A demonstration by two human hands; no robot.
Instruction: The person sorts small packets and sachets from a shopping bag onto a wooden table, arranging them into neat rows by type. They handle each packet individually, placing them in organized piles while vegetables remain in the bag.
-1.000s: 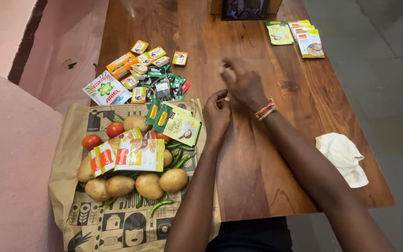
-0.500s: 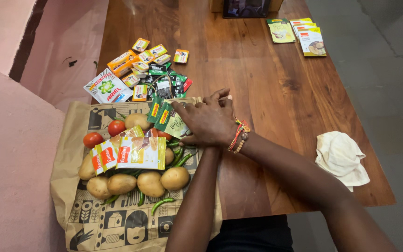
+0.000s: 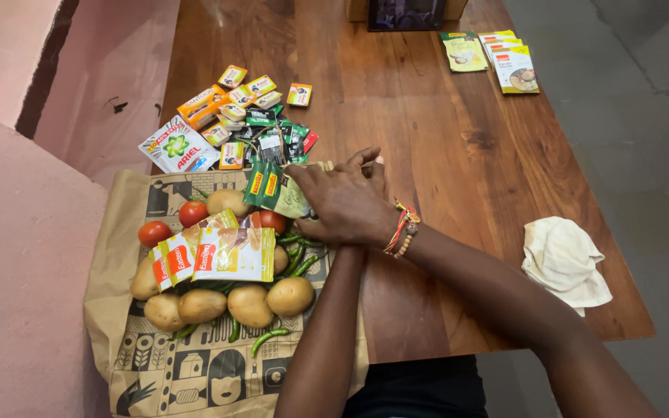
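From the head view, looking down, the right hand (image 3: pixel 346 203) lies over the top edge of the brown paper bag (image 3: pixel 187 364) on the wooden counter (image 3: pixel 443 155). Its fingers (image 3: pixel 303 176) are bent over a light green packet (image 3: pixel 292 203), and they seem to press or pinch it, but the hand covers most of the packet, so the grip is hard to make out. A beaded band (image 3: pixel 403 232) sits on that wrist.

The left hand is almost fully hidden under the right one. Only its forearm shows, coming up from the bottom of the picture. I cannot tell if its fingers are closed or loose, or if they hold anything.

Two dark green packets (image 3: pixel 263 184) hang just beside the right hand, touching the light green one. On the bag lie potatoes (image 3: pixel 249 303), red tomatoes (image 3: pixel 155 232), green chillies (image 3: pixel 296 259) and two yellow and red packets (image 3: pixel 230 254) that cover some of the food below them.

Past the bag is a heap of small packets (image 3: pixel 249 116), too small to tell apart. A white cloth (image 3: pixel 565 259) lies near the right edge of the counter. Far off lie three more packets (image 3: pixel 493 58), and a box at the top is cut off.
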